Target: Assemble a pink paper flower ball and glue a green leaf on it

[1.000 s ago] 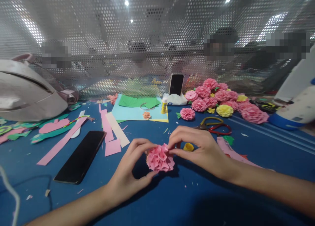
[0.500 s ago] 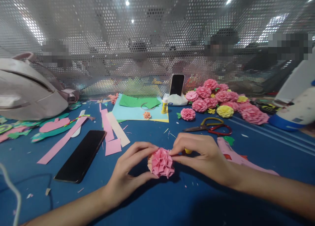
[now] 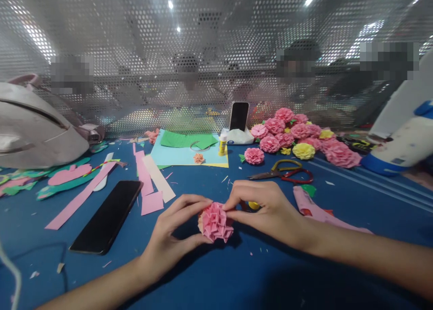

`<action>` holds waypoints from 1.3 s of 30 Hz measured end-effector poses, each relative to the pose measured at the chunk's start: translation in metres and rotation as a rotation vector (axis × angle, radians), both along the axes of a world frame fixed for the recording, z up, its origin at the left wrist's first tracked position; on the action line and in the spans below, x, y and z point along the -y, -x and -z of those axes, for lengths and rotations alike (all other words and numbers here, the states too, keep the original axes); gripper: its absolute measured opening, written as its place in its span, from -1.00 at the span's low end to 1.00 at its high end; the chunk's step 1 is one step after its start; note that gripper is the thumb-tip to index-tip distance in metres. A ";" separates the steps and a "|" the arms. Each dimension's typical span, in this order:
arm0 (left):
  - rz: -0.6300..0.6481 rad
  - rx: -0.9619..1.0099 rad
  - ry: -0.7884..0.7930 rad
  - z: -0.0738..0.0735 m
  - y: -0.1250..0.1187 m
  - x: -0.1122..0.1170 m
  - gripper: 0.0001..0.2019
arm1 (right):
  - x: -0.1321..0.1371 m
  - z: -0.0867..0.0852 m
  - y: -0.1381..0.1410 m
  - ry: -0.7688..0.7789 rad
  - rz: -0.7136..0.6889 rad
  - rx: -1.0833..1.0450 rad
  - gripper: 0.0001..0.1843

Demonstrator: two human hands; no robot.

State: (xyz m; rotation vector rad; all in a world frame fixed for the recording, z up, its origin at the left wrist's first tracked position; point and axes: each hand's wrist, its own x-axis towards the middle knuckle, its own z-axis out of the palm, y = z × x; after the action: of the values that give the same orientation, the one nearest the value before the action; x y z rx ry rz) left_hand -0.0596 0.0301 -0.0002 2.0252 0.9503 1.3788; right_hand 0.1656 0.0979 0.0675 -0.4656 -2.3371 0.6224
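Note:
A pink folded-paper flower (image 3: 216, 223), with some peach paper on its left side, is between my two hands just over the blue table (image 3: 216, 278). My left hand (image 3: 179, 226) is closed around its left side, fingers on top and thumb underneath. On the flower's right edge, my right hand (image 3: 260, 208) pinches a petal between thumb and forefinger. Behind the right hand lie scissors (image 3: 275, 171) with one yellow and one red handle. A small yellow round thing (image 3: 253, 205) shows partly beneath that hand.
Finished pink and yellow paper flowers (image 3: 284, 127) are heaped at the back right. A black phone (image 3: 106, 217) and pink paper strips (image 3: 83, 195) lie left. A glue stick (image 3: 222, 144) stands on light blue paper (image 3: 179, 159). A bag (image 3: 37, 125) and a bottle (image 3: 395, 141) flank the table.
The whole view has shifted slightly, so things appear a little further left. Both hands keep their hold on the flower, which appears turned a little.

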 end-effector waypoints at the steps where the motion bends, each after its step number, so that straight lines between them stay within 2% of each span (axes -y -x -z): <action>1: 0.000 0.011 0.019 -0.001 0.000 -0.001 -0.48 | 0.000 -0.001 0.000 0.010 -0.001 0.005 -0.90; 3: 0.002 0.049 0.068 -0.001 -0.001 -0.002 -0.50 | -0.002 -0.005 -0.002 0.037 -0.015 0.025 -0.95; 5: 0.013 0.100 0.120 -0.001 -0.002 -0.004 -0.53 | -0.002 -0.012 -0.005 0.046 -0.019 0.045 -0.92; 10: 0.045 0.202 0.210 0.002 -0.002 -0.007 -0.55 | 0.002 -0.021 -0.011 -0.014 0.037 0.029 -0.90; 17: 0.025 0.203 0.192 0.003 -0.002 -0.007 -0.55 | 0.007 -0.009 -0.005 0.102 0.012 0.087 -0.95; 23: -0.066 0.120 0.121 0.001 -0.001 -0.006 -0.55 | 0.008 -0.010 0.001 0.155 0.046 0.103 -0.96; 32: -0.103 0.098 0.122 0.001 -0.001 -0.005 -0.55 | 0.007 -0.007 0.006 0.130 0.061 0.115 -0.92; 36: -0.055 0.201 0.222 0.001 -0.003 -0.007 -0.56 | 0.006 -0.008 0.007 0.110 0.058 0.127 -0.93; 39: 0.045 0.404 0.444 0.001 -0.004 -0.010 -0.57 | 0.004 -0.021 0.005 0.056 0.060 0.068 -0.94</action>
State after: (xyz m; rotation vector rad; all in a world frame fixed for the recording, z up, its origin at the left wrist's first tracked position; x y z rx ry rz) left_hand -0.0554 0.0396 -0.0016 1.3694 0.9192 1.3403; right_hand 0.1606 0.0937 0.0883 -0.5895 -2.3654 0.6543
